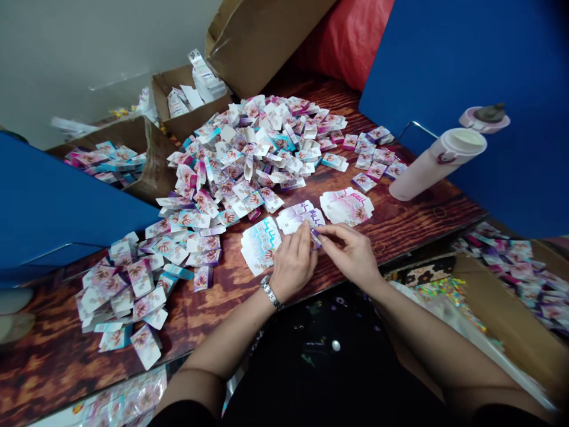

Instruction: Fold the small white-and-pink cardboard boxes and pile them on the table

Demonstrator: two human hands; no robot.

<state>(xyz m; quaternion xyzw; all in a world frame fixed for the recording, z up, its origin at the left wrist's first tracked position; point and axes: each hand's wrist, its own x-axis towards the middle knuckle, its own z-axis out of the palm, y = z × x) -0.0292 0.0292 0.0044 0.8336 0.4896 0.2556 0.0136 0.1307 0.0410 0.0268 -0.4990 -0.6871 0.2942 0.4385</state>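
Resting at the near right edge of a flat purple-printed stack (288, 218), a purple carton (315, 237) is pinched by the right hand (352, 252); the left hand (293, 264) touches it, its grip hidden. Teal cartons (256, 246) lie left, pink cartons (347, 207) right; far left, boxes (249, 148) heap the table (200, 314).
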